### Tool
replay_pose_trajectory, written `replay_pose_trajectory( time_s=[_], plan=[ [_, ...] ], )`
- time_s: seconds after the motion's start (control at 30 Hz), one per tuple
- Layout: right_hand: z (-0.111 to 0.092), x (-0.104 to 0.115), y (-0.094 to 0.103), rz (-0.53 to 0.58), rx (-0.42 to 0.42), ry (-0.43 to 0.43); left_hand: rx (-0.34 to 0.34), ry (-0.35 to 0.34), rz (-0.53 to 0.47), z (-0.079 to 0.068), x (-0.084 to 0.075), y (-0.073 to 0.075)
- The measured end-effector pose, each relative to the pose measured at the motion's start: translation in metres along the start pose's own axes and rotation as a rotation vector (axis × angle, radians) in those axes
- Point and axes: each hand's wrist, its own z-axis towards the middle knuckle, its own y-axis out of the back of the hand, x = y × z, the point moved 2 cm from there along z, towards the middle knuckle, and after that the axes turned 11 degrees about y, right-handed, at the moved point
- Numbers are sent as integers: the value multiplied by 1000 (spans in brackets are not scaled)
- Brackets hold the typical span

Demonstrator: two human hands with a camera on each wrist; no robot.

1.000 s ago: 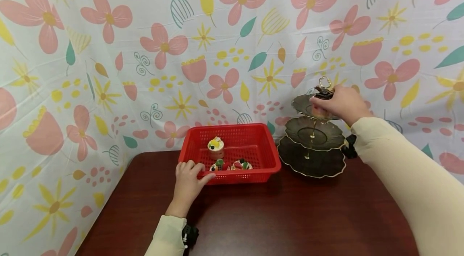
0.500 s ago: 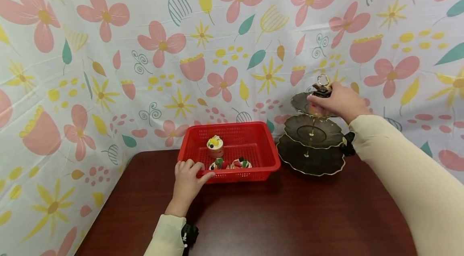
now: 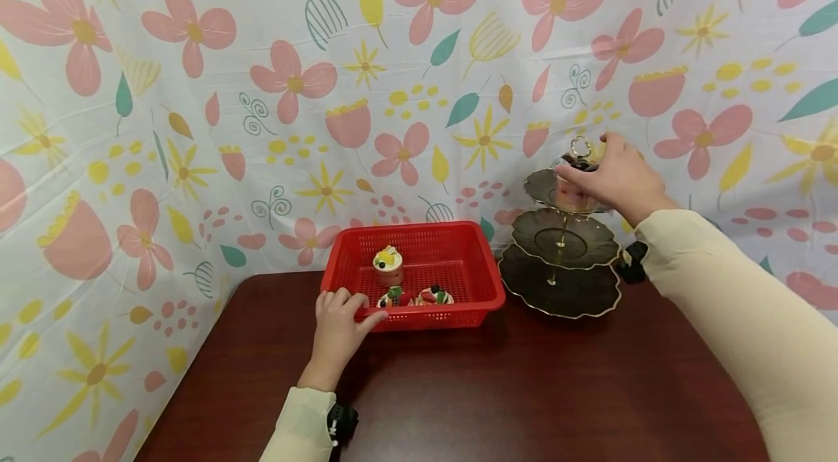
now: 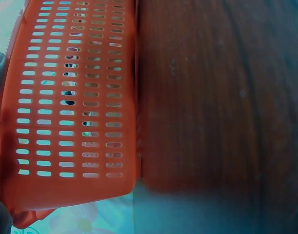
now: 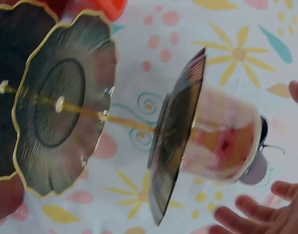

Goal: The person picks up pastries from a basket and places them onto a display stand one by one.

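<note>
My left hand (image 3: 339,327) grips the near rim of a red plastic basket (image 3: 468,316), fingers over the edge. In the left wrist view the basket's slotted wall (image 4: 80,189) fills the left half. A layered dessert cup (image 5: 219,136) with a dark topping stands on the top plate (image 5: 175,141) of a three-tier cake stand (image 3: 533,235). Beside that cup is my right hand (image 3: 623,178), its fingers (image 5: 256,208) spread and apart from it in the right wrist view. The head view shows the cup partly covered by this hand.
Inside the basket stand a dessert cup (image 3: 389,269) with yellow topping and two fruit-topped desserts, one of them (image 3: 435,296) partly behind the near rim. The stand's gold ring handle (image 3: 580,147) rises beside the right hand. A flowered cloth (image 3: 406,84) hangs behind the dark wooden table (image 3: 458,389).
My right hand held the dessert cup on the top plate; its fingers have now spread and let go, leaving the cup standing there. The left hand has stayed on the basket rim.
</note>
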Motion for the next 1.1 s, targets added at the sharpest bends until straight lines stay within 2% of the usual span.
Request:
replay_pose_trajectory(
  time_s=[0.1, 0.27, 0.5, 0.6, 0.83, 0.97, 1.1],
  plan=[
    [-3, 9, 1, 16, -57, 31, 10, 9, 3, 0, 0, 1],
    [-7, 27, 0, 0, -223, 139, 18, 18, -1, 0, -1, 2],
    [-3, 53, -15, -21, -435, 348, 19, 24, -14, 1, -2, 2],
    [0, 63, -25, -9, -480, 433, 19, 22, -18, 1, -2, 2],
    [3, 83, -54, 41, -474, 596, 13, 17, -24, 0, -2, 0],
    [1, 95, -76, 60, -419, 591, 14, 19, -21, 0, -1, 0],
    [-1, 105, -99, 96, -324, 573, 15, 12, -16, 0, 0, 0]
  ],
)
